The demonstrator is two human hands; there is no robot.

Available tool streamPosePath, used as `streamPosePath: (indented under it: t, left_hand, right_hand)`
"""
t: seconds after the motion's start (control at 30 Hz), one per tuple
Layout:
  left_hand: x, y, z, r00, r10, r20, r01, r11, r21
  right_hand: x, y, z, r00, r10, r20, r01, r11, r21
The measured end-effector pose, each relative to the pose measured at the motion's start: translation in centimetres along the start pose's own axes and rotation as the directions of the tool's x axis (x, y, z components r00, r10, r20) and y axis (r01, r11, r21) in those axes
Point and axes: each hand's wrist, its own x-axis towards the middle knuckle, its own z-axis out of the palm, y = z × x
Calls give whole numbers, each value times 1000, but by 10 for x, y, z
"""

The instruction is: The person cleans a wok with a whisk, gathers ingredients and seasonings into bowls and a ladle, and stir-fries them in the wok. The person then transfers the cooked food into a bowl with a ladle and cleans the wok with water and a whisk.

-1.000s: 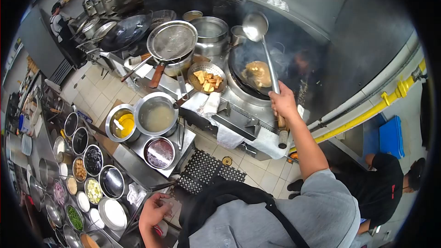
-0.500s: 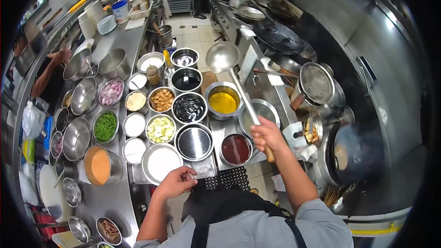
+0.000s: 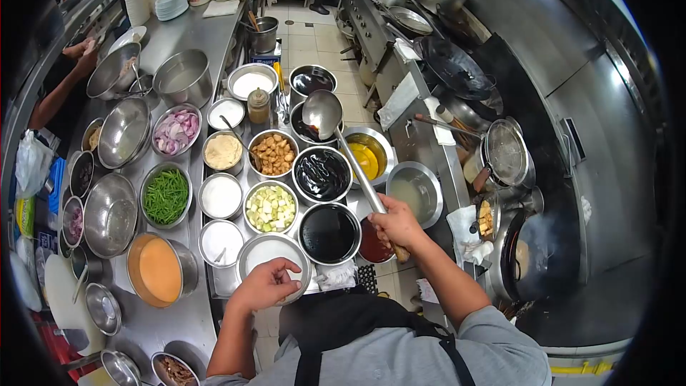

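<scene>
1. By the counter (image 3: pixel 153 329), filled pots (image 3: pixel 294 177) are carried.
2. The ladle (image 3: pixel 360 171) is gripped by the right hand (image 3: pixel 398 224) — its scoop (image 3: pixel 322 112) is held over these pots.
3. Above a white-filled bowl (image 3: pixel 307 261), the left hand (image 3: pixel 264 287) is held — loosely opened.

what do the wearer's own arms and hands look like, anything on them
The left hand and right hand are bare, with no gloves and no ring or watch that I can make out. The forearms are uncovered too. Plain grey sleeves cover the upper arms, part of a grey top worn with black straps.
</scene>
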Motion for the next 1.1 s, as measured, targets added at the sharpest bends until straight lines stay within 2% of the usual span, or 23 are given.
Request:
streamPosePath:
  t: [0.1, 0.17, 0.2, 0.27, 0.5, 0.57, 0.6, 0.67, 0.7, 0.73, 0.77, 0.83, 0.93, 1.0, 1.03, 1.1]
  left_hand:
    - [5, 3, -3, 1000, 14, 15, -14, 1000, 22]
    - [10, 3, -5, 999, 19, 29, -21, 999, 50]
    - [12, 3, -5, 999, 22, 32, -24, 998, 53]
    - [14, 3, -4, 998, 42, 45, -45, 997, 62]
    - [14, 6, 7, 996, 56, 72, -64, 992, 107]
    - [17, 3, 12, 994, 28, 106, -34, 998, 56]
    - [20, 2, 16, 994, 11, 109, -19, 998, 66]
    - [28, 0, 27, 991, 50, 125, -67, 988, 137]
    - [33, -3, 34, 988, 80, 135, -105, 976, 189]
    - [44, -18, 38, 979, 148, 137, -180, 949, 259]
    - [45, -9, 48, 963, 137, 234, -207, 930, 304]
    - [41, 15, 71, 985, 47, 164, -80, 975, 206]
    - [53, 4, 98, 967, 112, 231, -160, 966, 203]
    - [54, 4, 127, 963, 92, 254, -151, 964, 221]
    - [51, 2, 142, 965, 88, 249, -145, 965, 220]
    - [45, -3, 173, 967, 61, 247, -120, 966, 231]
  right_hand:
    - [-2, -2, -4, 999, 29, 28, -31, 996, 81]
    - [-10, -14, -9, 986, 129, 107, -157, 935, 317]
    - [-14, -19, -12, 987, 126, 103, -153, 936, 318]
    - [-22, -25, -17, 981, 120, 150, -175, 881, 441]
    - [-38, -18, -35, 970, 81, 229, -201, 797, 570]
    - [-40, -9, -42, 932, 34, 361, -309, 595, 742]
    - [-42, -4, -48, 940, 14, 340, -282, 588, 758]
    - [-57, 8, -65, 853, -162, 496, -427, 330, 842]
    - [-71, 12, -75, 878, -194, 437, -371, 300, 879]
    - [-90, 13, -85, 872, -226, 435, -383, 241, 892]
    - [-112, 18, -97, 871, -260, 418, -383, 175, 907]
    - [-164, 34, -126, 899, -292, 328, -298, 144, 944]
    - [-256, 64, -165, 920, -367, 140, -109, 104, 989]
    - [-318, 84, -191, 916, -401, 33, 17, 121, 993]
    - [-344, 99, -207, 945, -322, -61, 79, 44, 996]
    - [-385, 131, -235, 943, -261, -207, 227, 47, 973]
